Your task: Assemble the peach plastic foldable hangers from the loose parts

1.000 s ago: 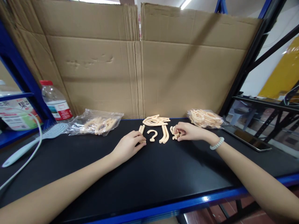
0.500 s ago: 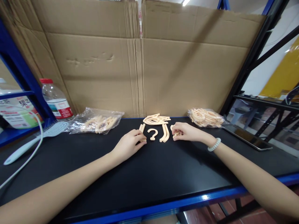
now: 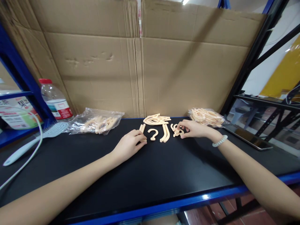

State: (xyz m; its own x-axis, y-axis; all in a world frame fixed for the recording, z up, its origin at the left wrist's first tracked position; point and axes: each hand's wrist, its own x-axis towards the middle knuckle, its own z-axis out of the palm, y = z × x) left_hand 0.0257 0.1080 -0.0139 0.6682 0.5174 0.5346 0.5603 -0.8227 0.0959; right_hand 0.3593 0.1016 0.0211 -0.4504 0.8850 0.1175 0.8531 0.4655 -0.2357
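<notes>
Small peach-coloured plastic pieces lie in a row on the black shelf top (image 3: pixel 150 175): straight sticks (image 3: pixel 142 127), a question-mark hook (image 3: pixel 153 133), two curved arms (image 3: pixel 165 133) and a cluster of small hooks (image 3: pixel 175 130). Behind them sits a loose pile of the same pieces (image 3: pixel 156 119). My left hand (image 3: pixel 129 145) rests on the shelf top with fingers curled, its fingertips pressed on the near end of the straight sticks. My right hand (image 3: pixel 194 129) pinches the small hooks at their right side.
A clear bag of pieces (image 3: pixel 96 122) lies at the left, another bag (image 3: pixel 206 117) at the right. A water bottle (image 3: pixel 55 101), a white hairbrush (image 3: pixel 35 140) and a cable sit far left. A tablet (image 3: pixel 249 138) lies at the right. Cardboard (image 3: pixel 140 62) forms the back wall.
My right hand drew slightly right and its fingers shifted on the small hooks, so more of them show. My left hand has stayed put on the sticks.
</notes>
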